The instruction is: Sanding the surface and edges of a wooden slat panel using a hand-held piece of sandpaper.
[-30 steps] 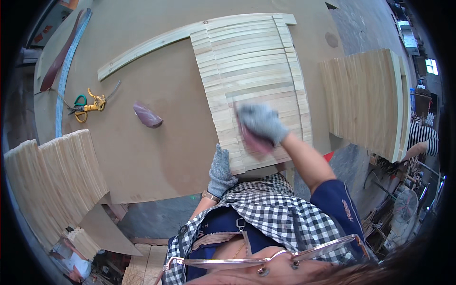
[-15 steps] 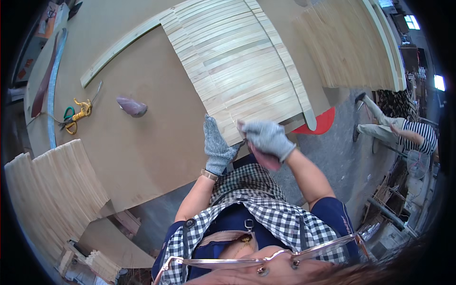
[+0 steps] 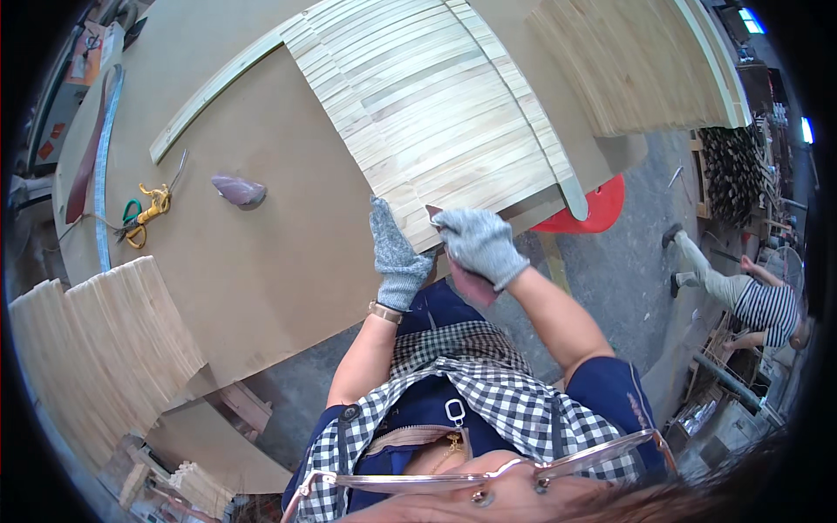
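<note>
Pale wooden strips (image 3: pixel 436 105) lie side by side in a long row on the tan table, reaching its near edge. My left hand (image 3: pixel 401 261), in a grey knit glove, lies against the row's near left corner, fingers stretched along the ends of the strips; its thumb is partly hidden. At the nearest strip my right hand (image 3: pixel 484 247), gloved alike, is closed on a mauve abrasive cloth (image 3: pixel 472 281). A corner of the cloth shows past the fingertips on the wood, and a flap hangs below the palm.
A crumpled purple piece (image 3: pixel 238 190) and yellow-and-green-handled scissors (image 3: pixel 150 213) lie left on the table (image 3: pixel 288 288). Wood stacks stand at near left (image 3: pixel 105 349) and far right (image 3: pixel 641 70). A red stool (image 3: pixel 602 207) sits beside the table; a person in stripes (image 3: pixel 763 305) is beyond.
My right hand has shifted slightly left along the nearest strip with the cloth. The left hand stays at the corner. The view has shifted a little, and the person at right has changed posture.
</note>
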A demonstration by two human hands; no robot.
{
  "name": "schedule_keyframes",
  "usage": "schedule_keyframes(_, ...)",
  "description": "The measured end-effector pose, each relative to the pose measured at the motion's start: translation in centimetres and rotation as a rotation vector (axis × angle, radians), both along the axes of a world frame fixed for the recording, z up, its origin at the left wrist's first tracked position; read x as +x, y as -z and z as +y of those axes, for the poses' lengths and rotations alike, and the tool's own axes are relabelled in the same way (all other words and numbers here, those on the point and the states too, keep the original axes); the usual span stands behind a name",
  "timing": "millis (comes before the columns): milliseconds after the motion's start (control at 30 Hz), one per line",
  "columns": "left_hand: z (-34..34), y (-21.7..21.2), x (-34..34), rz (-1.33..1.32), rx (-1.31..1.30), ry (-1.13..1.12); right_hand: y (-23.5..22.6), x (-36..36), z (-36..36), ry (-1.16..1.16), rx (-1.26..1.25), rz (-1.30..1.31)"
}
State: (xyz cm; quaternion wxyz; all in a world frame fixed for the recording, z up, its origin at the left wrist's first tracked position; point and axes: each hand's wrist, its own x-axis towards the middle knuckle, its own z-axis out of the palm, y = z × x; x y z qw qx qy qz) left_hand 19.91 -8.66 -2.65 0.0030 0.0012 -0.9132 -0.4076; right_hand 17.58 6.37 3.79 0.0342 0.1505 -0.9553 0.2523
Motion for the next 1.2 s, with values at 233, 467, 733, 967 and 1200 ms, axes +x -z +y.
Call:
schedule_keyframes(233,0.3,0.2,-0.4,0.076,0.003,0.041,0.0,-7.9,-2.1,-0.002,0.088,0.251)
schedule_keyframes(467,0.4,0.3,-0.2,0.083,-0.023,-0.003,-0.3,2.8,2.5,-0.055,0.012,-0.346)
schedule_keyframes(733,0.6,-0.7,-0.4,-0.015,0.072,-0.063,-5.0,-2.0,4.0,-0.003,-0.18,-0.027)
schedule_keyframes(967,0.3,1.4,0.4,0.111,0.006,-0.064,2.1,-5.7,-2.2,-0.035,0.188,0.388)
schedule_keyframes(1200,0.4,0.7,0.1,-0.093,0.037,-0.067,0.4,-7.4,-2.6,-0.07,0.214,-0.115)
